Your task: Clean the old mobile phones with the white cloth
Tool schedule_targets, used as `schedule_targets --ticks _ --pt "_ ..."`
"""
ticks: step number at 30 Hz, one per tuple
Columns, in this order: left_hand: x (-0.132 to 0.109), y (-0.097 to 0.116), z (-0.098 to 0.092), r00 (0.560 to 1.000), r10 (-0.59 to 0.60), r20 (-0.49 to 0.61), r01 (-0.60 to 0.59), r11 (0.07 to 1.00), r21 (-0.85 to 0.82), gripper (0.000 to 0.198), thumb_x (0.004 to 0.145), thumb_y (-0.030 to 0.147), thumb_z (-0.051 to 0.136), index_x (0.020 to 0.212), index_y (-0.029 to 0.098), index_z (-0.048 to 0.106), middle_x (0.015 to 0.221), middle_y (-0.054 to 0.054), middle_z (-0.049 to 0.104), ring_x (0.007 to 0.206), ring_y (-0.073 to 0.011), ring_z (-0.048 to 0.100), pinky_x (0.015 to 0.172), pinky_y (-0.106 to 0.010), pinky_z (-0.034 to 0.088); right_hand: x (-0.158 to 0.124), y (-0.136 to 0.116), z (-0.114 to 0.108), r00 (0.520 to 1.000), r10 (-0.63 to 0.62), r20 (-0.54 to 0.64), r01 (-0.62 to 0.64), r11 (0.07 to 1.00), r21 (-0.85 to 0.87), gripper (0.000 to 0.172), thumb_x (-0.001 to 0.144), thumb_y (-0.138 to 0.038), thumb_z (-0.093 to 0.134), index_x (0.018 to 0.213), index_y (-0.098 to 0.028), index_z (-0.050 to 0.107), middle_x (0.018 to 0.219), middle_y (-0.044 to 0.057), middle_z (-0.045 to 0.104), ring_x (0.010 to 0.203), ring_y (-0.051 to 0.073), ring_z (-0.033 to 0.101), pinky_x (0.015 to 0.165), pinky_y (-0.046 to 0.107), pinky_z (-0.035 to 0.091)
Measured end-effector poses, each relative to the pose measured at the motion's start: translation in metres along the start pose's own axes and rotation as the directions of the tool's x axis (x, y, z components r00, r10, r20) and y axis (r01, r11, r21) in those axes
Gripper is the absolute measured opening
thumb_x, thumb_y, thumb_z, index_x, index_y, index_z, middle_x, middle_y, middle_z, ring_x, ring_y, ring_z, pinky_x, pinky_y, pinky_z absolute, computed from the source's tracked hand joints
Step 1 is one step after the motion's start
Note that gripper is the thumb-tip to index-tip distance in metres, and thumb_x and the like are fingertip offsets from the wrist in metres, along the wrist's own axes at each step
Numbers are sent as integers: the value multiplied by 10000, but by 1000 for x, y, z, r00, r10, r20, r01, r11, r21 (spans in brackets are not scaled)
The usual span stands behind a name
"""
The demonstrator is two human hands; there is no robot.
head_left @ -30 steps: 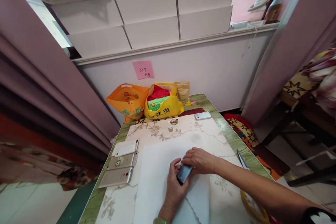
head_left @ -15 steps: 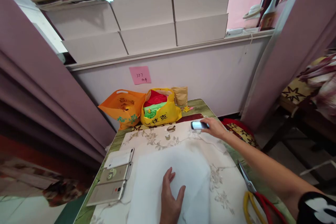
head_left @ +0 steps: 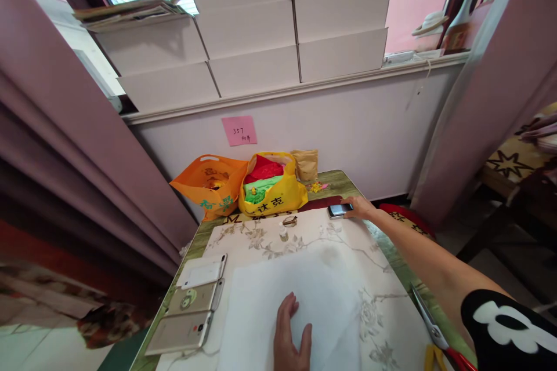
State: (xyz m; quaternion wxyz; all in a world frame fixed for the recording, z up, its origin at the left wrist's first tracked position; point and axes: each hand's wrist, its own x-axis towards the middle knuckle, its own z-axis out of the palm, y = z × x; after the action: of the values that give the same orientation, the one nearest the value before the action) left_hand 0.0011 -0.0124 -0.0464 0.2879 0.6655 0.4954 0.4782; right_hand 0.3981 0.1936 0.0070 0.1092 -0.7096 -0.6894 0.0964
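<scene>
1. While stretched out to the far right of the tabletop (head_left: 394, 258), touching the end of the dark phone (head_left: 340, 209) with right hand (head_left: 359, 207) fingertips; cannot tell whether pinched or merely rested on.
2. Phone flat on the far edge, near the yellow bag (head_left: 272, 194).
3. Left hand (head_left: 292, 333) flat, fingers loosely spread, palm down on white sheet (head_left: 313, 284); holding nothing.
4. Judged step: parking the phone, well apart from three phones (head_left: 194, 299) lined along the left side.
5. Next move calls for a clean let-go without nudging it over the edge, and minding scissors (head_left: 430, 324) below the forearm.
</scene>
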Motion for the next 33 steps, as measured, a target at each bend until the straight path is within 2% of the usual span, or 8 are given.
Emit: schedule_targets --ticks 13,18,22,24,27,29,31,33 --pt "0 -2 0 1000 -10 6 10 1000 -22 429 866 363 519 1257 188 519 1296 -152 541 1128 -282 579 955 -455 494 -1 -8 -2 999 -24 38 25 999 -23 613 620 -300 759 1212 -225 619 1119 76 669 1000 267 621 843 312 464" --pt "5 9 -12 987 -55 149 60 998 -30 426 892 323 500 1298 196 471 1331 -151 504 1169 -259 550 996 -447 461 -18 -35 -29 998 -51 -45 50 998 -24 682 649 -267 752 1292 -187 541 1288 132 572 1152 286 545 929 328 430" --pt "7 23 -18 975 -128 180 146 985 -88 383 938 328 409 1296 204 466 1298 -138 523 1163 -237 549 1011 -445 438 -69 -93 -40 983 -167 -75 172 982 74 345 879 -377 542 1186 -232 601 1192 77 633 1000 217 618 877 311 444" --pt "7 27 -17 974 -148 172 169 979 -117 370 947 338 387 1279 205 480 1282 -130 531 1152 -230 552 1009 -437 435 -113 -131 -31 941 -334 58 315 925 213 289 891 -441 524 1069 -255 655 1025 37 692 799 176 653 773 282 468" --pt "7 30 -17 973 -159 164 183 973 -143 368 948 347 386 1276 210 481 1269 -124 540 1139 -228 556 994 -432 440 -185 -180 -7 850 -487 202 409 850 331 339 806 -470 642 1078 -268 658 1042 25 687 884 201 651 797 279 460" --pt "7 32 -17 973 -166 160 190 970 -151 364 948 353 388 1267 207 485 1256 -124 546 1138 -227 554 995 -433 436 -223 -199 9 807 -521 276 421 837 349 555 744 -426 709 1257 -274 558 1146 42 646 921 217 645 792 287 459" --pt "7 33 -18 972 -171 159 196 968 -159 359 948 356 388 1257 203 488 1250 -124 547 1139 -225 550 1000 -433 429 -246 -206 16 792 -509 336 408 852 328 711 702 -358 735 1353 -276 463 1120 46 647 870 222 649 729 284 458" --pt "6 34 -18 970 -177 164 205 963 -174 356 949 353 391 1256 202 484 1251 -125 543 1139 -222 549 1007 -432 421 -256 -203 13 791 -489 367 392 866 310 602 715 -273 692 1292 -289 525 984 17 671 800 202 648 683 263 439"
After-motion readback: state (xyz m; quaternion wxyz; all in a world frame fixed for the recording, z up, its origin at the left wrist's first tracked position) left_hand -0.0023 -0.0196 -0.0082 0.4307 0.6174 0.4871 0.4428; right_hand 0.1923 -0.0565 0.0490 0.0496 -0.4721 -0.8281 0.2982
